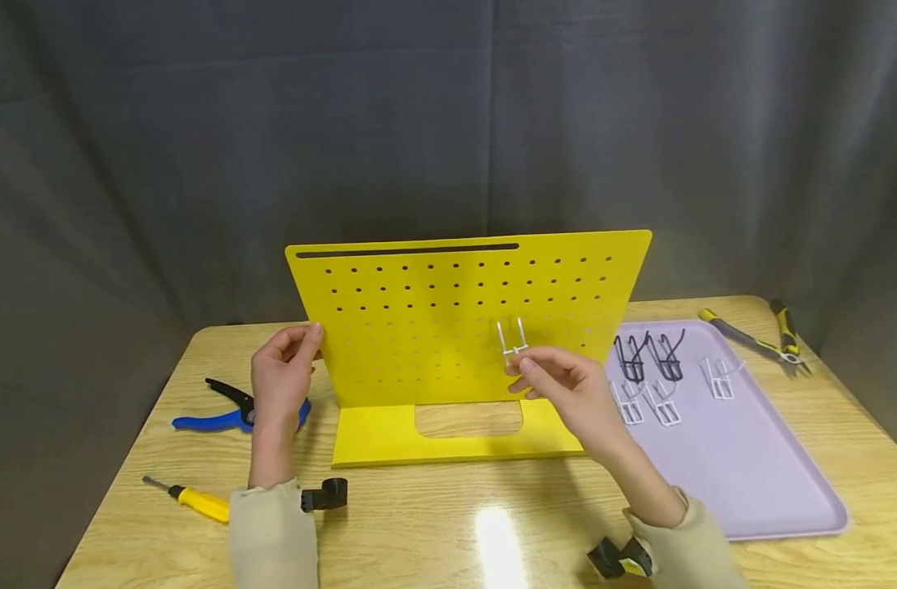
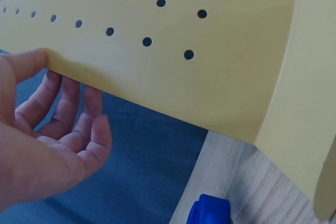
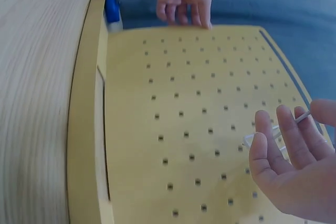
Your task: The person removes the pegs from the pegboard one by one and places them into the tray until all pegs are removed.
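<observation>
A yellow pegboard [image 1: 389,393] with rows of holes stands upright on its flat base on the table. My left hand [image 1: 282,372] holds its left edge, thumb on the front face and fingers behind, as the left wrist view also shows. Between the thumb and fingers of my right hand [image 1: 569,397] is a white wire pegboard hook [image 1: 515,351], its two prongs pointing up in front of the board's right half. In the right wrist view the fingers partly cover the hook [image 3: 252,138]; whether it touches the board I cannot tell.
On the right, a lilac tray [image 1: 742,474] carries several black and white wire hooks [image 1: 665,358]. Pliers [image 1: 750,335] and another yellow-black handled tool [image 1: 784,325] lie beyond it. Blue-handled cutters [image 1: 220,420] and a yellow screwdriver [image 1: 201,503] lie on the left.
</observation>
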The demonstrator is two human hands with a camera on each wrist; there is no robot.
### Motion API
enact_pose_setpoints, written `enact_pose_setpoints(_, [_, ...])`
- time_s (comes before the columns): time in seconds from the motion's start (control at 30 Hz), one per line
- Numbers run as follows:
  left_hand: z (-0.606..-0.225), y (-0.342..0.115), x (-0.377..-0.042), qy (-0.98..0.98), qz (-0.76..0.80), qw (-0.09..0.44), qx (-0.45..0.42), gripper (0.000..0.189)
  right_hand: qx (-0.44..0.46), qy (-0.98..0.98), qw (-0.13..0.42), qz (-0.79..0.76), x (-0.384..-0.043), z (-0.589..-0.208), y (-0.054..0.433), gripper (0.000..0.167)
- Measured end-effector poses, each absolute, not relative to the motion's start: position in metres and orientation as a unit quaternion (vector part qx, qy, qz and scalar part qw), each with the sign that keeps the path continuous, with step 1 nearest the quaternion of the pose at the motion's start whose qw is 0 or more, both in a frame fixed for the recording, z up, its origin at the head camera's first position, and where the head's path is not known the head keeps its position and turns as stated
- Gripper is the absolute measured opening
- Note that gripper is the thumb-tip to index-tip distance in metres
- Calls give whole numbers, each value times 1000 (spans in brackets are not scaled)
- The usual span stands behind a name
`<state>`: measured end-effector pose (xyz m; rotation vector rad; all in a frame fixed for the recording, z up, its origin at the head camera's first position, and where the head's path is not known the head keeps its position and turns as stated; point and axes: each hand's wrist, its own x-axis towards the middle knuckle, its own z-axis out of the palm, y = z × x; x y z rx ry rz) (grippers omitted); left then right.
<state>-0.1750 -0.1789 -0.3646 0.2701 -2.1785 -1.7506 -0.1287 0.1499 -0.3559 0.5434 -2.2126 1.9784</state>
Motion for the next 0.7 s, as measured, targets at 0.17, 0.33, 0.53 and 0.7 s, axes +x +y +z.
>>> enact_pose_setpoints(0.17, [-365,-179,-174,-767,-612,169,94,40,167,-724,69,666,-126,-360,172,22])
enact_pose_setpoints(0.33, [-365,-179,-174,-768,-611,170,94,42,153,-720,72,673,-121,-362,195,24])
enact_pose_setpoints(0.53, [-365,-178,-176,-764,-616,173,88,41,135,-710,78,686,-116,-367,226,21])
enact_pose_setpoints(0.7, [-365,-177,-175,-764,-616,166,94,42,96,-714,92,687,-112,-371,255,21])
